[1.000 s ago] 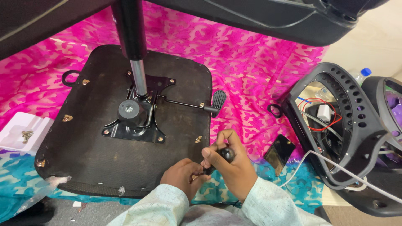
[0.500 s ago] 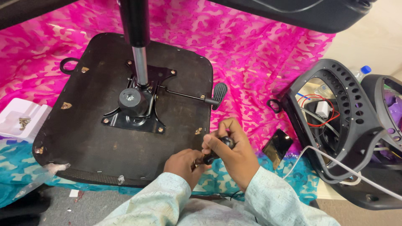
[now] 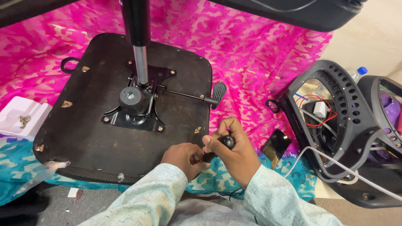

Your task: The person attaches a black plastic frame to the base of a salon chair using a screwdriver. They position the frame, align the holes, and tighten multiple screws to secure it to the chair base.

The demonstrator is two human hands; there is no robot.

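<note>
Right hand: my right hand is closed around a small black knob-ended tool, thumb over its round end, at the front right edge of the seat base.
Left hand: my left hand is curled shut just beside the right one, touching the tool's lower end; I cannot tell how much of it the fingers grip.
Hands together: both meet over the near edge of the upturned chair seat base.
Seat base: dark brown, rounded-square, lying bottom up, with a black metal tilt mechanism plate screwed on at its middle.
Gas lift: a black and chrome gas lift column rises from the plate.
Lever: a thin lever with a black paddle handle points right, ending at the seat's edge.
Package: a white plastic tray holding brass-coloured screws, at the left, just beside the seat.
Right side: a black perforated plastic chair back frame, with red and white wires lying inside it.
Surface: a pink patterned cloth under the seat, a teal patterned cloth nearer me.
Room: grey floor at the bottom left.
</note>
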